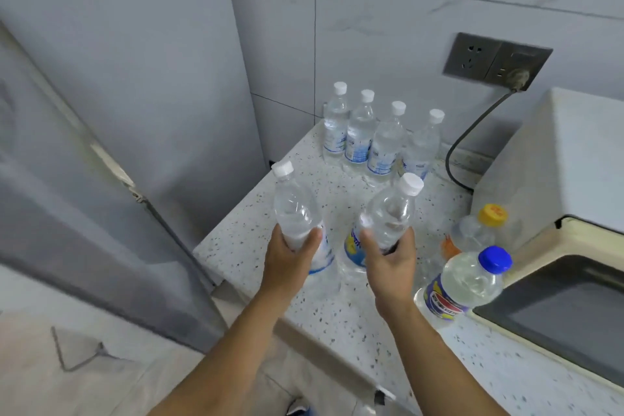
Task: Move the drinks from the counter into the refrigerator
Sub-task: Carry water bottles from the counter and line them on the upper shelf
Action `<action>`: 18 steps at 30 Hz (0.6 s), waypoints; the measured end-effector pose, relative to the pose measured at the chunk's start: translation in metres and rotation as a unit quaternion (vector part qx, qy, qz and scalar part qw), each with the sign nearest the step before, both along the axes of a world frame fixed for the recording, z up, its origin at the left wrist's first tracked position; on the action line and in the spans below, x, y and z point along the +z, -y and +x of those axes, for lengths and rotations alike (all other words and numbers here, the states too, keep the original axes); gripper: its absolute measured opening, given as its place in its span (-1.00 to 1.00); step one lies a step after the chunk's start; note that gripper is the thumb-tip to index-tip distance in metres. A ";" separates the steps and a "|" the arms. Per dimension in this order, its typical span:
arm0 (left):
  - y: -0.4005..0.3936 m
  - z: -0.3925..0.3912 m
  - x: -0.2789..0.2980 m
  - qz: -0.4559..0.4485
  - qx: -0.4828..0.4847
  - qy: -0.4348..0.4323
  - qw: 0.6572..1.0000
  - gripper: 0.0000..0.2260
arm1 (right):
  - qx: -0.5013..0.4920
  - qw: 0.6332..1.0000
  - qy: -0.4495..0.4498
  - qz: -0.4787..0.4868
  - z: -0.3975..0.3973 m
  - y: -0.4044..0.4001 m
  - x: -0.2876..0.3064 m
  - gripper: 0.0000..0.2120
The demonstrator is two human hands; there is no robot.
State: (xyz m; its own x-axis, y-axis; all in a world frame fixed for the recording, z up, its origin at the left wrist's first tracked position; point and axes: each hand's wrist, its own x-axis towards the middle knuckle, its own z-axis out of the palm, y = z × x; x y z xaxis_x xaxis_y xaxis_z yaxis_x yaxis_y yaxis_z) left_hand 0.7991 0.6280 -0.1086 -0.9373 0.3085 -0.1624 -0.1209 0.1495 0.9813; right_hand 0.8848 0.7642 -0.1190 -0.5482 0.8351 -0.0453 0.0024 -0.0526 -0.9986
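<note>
Head view: bottles (297, 213) upright, caps up.

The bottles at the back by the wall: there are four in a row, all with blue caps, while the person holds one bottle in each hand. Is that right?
Nearly. The head view shows the four bottles in the back row have white caps, not blue. The rest holds: the left hand grips one bottle and the right hand grips another bottle.

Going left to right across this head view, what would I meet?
Refrigerator → water bottle in the left hand → water bottle in the right hand → yellow-capped bottle → microwave.
</note>
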 end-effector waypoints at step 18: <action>0.197 0.208 -0.014 0.117 0.118 0.279 0.946 -0.39 | 0.292 0.879 0.032 -0.376 0.124 0.111 -0.026 -0.39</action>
